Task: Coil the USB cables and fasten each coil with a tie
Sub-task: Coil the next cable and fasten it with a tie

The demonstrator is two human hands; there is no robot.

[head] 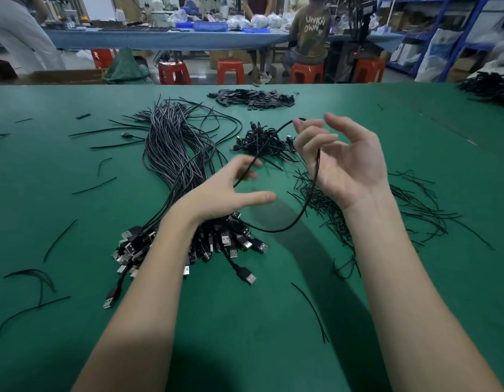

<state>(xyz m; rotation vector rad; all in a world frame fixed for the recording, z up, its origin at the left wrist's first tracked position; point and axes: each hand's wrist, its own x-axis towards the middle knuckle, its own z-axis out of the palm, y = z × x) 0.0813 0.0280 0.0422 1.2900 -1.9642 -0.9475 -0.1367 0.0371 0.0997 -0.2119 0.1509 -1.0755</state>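
A: Where is the cable (309, 199) sitting right now?

B: It is hanging between the two hands at the centre of the frame. The right hand (347, 162) is raised palm-up with fingers loosely curled, and the cable is running down across that palm, dipping in a U just above the tabletop (245, 321), then climbing to the left.

A: And the upper stretch?

B: It is arcing from the right fingertips down and left, on a diagonal, passing the left hand (225, 193). That hand is spread wide, thumb pointing right, fingers blurred; I cannot tell whether they are pinching the cable.

A: So the right hand is holding it?

B: The cable is lying against the half-open right hand, fingers bent around it, not clenched.

A: What else is lying there?

B: A bundle (177, 154) of uncoiled cables is stretching from upper centre towards lower left, plugs (231, 244) fanning out under the left wrist. Finished coils (262, 142) are piling just beyond the hands, and ties (409, 210) are scattering under the right forearm.
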